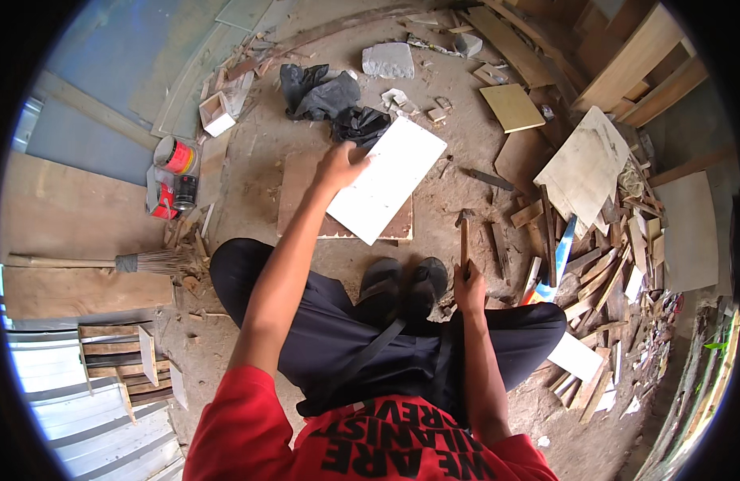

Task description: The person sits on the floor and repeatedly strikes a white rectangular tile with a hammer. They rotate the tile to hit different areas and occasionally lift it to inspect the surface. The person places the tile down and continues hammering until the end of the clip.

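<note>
My left hand (343, 167) grips the left edge of a white rectangular board (392, 180), fingers partly hidden and a little blurred. The board is tilted over a brownish flat panel (299, 186) that lies on the ground; whether the two touch I cannot tell. In my right hand (469, 289) is a hammer (464, 236), held by its wooden handle with the metal head pointing away from me. My fingers are wrapped round the handle, to the right of my sandalled feet.
Black plastic sheeting (326, 94) and a stone block (388, 60) lie beyond the board. Wood offcuts (602, 276) and a handsaw (560, 256) are heaped at the right. Paint cans (175, 155) and a broom (149, 261) are at the left. A yellowish board (512, 108) lies far right.
</note>
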### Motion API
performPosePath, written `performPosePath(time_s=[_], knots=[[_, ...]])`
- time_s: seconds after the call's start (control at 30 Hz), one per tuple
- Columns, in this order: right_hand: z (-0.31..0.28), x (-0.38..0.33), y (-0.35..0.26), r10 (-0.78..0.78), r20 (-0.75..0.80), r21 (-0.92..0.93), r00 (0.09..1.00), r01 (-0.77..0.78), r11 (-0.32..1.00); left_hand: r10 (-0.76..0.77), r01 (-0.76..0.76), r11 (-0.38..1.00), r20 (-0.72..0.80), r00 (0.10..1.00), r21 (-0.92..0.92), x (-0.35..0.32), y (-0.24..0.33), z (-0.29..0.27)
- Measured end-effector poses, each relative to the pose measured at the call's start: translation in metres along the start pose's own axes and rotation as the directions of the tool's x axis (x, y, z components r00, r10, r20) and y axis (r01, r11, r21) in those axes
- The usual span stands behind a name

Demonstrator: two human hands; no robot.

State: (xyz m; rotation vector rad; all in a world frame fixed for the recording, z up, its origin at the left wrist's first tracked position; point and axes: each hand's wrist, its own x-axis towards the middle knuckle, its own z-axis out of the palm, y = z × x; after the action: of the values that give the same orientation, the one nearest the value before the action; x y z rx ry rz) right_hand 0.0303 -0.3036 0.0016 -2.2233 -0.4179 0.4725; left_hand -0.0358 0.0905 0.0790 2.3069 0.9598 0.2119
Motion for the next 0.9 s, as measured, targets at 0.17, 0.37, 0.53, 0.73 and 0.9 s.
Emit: performPosePath(time_s=[0.17, 0.37, 0.53, 0.73, 0.9], knots=[[0.017, 0.014, 0.002, -0.114, -0.076, 0.013, 0.991, 0.116, 0.993, -0.05, 0.018, 0.959, 0.109, 0.993, 0.283, -0.038, 0.022, 0.037], [0.017, 0.011, -0.003, -0.114, -0.038, 0.029, 0.993, 0.115, 0.993, -0.027, 0.004, 0.973, 0.094, 0.995, 0.231, -0.042, 0.021, 0.056], [0.009, 0.007, 0.005, -0.095, -0.051, 0.009, 0.994, 0.095, 0.995, -0.063, 0.006, 0.947, 0.168, 0.984, 0.322, -0.032, 0.032, 0.057], [0.005, 0.005, 0.018, -0.089, -0.11, 0.043, 0.99, 0.095, 0.995, -0.186, 0.082, 0.905, 0.214, 0.959, 0.418, -0.008, 0.068, 0.056], [-0.006, 0.0, 0.001, -0.046, -0.053, 0.08, 0.998, 0.05, 0.996, -0.098, 0.056, 0.982, 0.24, 0.966, 0.178, 0.01, 0.047, 0.056]])
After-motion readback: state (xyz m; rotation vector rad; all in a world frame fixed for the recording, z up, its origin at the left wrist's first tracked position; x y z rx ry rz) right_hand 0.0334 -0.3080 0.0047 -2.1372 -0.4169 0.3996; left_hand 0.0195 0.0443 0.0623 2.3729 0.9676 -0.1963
